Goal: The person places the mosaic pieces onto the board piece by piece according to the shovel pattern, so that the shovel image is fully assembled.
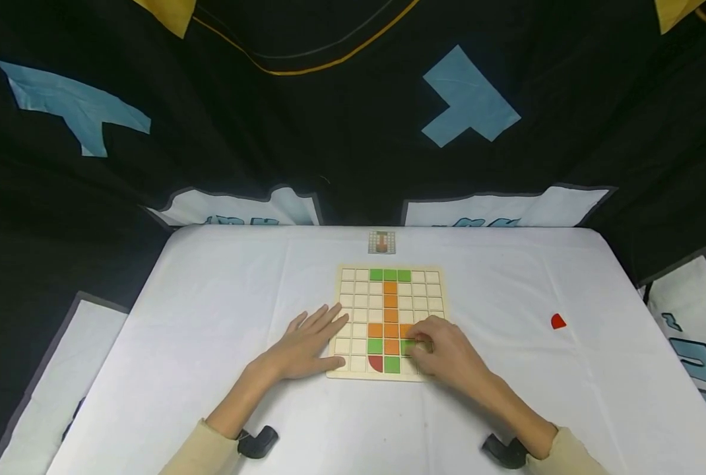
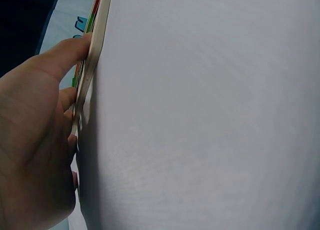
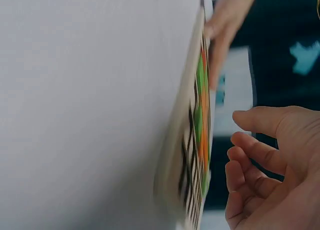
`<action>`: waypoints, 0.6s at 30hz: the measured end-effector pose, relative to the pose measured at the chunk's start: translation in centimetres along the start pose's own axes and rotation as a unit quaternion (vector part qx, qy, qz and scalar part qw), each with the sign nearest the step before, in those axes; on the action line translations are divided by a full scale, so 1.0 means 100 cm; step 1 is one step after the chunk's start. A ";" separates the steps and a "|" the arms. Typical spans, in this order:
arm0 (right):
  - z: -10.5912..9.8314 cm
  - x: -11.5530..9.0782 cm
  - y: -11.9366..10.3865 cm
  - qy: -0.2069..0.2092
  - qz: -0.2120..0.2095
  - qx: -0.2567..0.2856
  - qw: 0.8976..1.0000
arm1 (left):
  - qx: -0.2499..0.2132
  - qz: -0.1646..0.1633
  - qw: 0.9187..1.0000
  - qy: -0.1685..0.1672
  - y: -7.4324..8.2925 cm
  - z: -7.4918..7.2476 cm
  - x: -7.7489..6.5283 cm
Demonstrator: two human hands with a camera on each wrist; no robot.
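A wooden grid board [image 1: 329, 374] lies on the white table, with coloured tiles in its squares. Green tiles [image 1: 390, 274] fill part of the far row. An orange column [image 1: 391, 301] runs toward me, with further orange and green tiles beside its near end. A red quarter-round tile [image 1: 375, 363] sits in the near row. My left hand [image 1: 302, 346] rests at the board's left edge, fingers spread and thumb on the near corner. Loosely bent, my right hand [image 1: 450, 353] is over the board's near right part; the right wrist view shows nothing between thumb and fingertips [image 3: 240, 139].
A second red quarter-round piece [image 1: 557, 320] lies on the table to the right. Beyond the board is a small pattern card [image 1: 382, 242]. The white tabletop [image 1: 240, 277] ends at a dark curtain [image 1: 341, 145] behind.
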State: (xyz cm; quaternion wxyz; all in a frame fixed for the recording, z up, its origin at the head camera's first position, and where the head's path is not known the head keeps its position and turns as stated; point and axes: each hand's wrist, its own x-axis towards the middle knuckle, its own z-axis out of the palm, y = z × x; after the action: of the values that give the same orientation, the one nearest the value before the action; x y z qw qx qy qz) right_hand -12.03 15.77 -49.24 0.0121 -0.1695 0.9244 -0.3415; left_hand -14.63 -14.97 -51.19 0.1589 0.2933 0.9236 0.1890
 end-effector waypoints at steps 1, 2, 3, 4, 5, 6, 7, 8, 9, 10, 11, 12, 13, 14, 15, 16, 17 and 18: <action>-0.007 -0.002 0.006 0.009 0.003 0.004 1.000 | -0.001 -0.001 1.000 0.000 0.000 0.000 0.000; -0.013 -0.005 0.013 0.019 0.009 0.005 1.000 | -0.001 -0.002 1.000 0.000 0.000 0.000 -0.001; -0.020 -0.008 0.020 0.030 0.016 0.002 0.999 | -0.001 -0.002 1.000 0.000 0.000 -0.001 -0.001; -0.026 -0.011 0.027 0.042 0.023 -0.004 0.999 | -0.001 -0.002 1.000 0.001 0.000 -0.001 -0.001; -0.032 -0.015 0.034 0.054 0.034 -0.007 0.998 | 0.000 -0.002 1.000 0.000 0.000 -0.001 -0.001; -0.038 -0.018 0.041 0.065 0.045 -0.012 0.997 | 0.001 -0.001 1.000 0.000 0.000 -0.001 -0.001; -0.044 -0.022 0.048 0.077 0.055 -0.018 0.995 | 0.002 -0.001 1.000 0.001 0.000 -0.001 -0.001; -0.050 -0.026 0.055 0.087 0.064 -0.022 0.994 | 0.002 -0.001 1.000 0.000 0.000 -0.001 -0.001; -0.056 -0.030 0.061 0.097 0.071 -0.026 0.992 | 0.003 0.000 1.000 0.001 0.000 0.000 -0.001; -0.063 -0.035 0.067 0.105 0.076 -0.027 0.991 | 0.002 0.000 1.000 0.001 0.000 0.000 -0.001; -0.069 -0.039 0.073 0.114 0.081 -0.029 0.990 | 0.001 0.000 1.000 0.001 0.000 0.000 -0.001; -0.075 -0.043 0.079 0.120 0.084 -0.031 0.989 | 0.001 0.001 1.000 0.002 0.000 0.000 -0.001; -0.081 -0.047 0.085 0.126 0.087 -0.033 0.988 | 0.001 0.000 1.000 0.001 0.000 0.000 -0.001; -0.087 -0.051 0.091 0.129 0.091 -0.035 0.987 | 0.001 0.000 1.000 0.002 0.000 0.000 -0.001; -0.093 -0.055 0.097 0.132 0.097 -0.038 0.986 | 0.001 0.000 1.000 0.002 0.000 0.000 -0.001; -0.098 -0.058 0.102 0.133 0.105 -0.041 0.985 | 0.002 0.000 1.000 0.002 -0.001 0.000 -0.001; -0.103 -0.061 0.108 0.135 0.114 -0.044 0.983 | 0.002 0.000 1.000 0.001 -0.001 0.000 0.000; -0.108 -0.064 0.113 0.137 0.122 -0.049 0.982 | 0.003 0.000 1.000 0.001 -0.001 0.001 0.000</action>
State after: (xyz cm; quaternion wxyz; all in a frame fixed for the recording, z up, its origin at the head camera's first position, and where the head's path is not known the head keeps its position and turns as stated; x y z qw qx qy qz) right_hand -10.95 32.61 -48.80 -0.0814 -0.0080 0.9465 -0.3121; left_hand -14.63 -15.03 -51.27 0.1572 0.2935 0.9244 0.1862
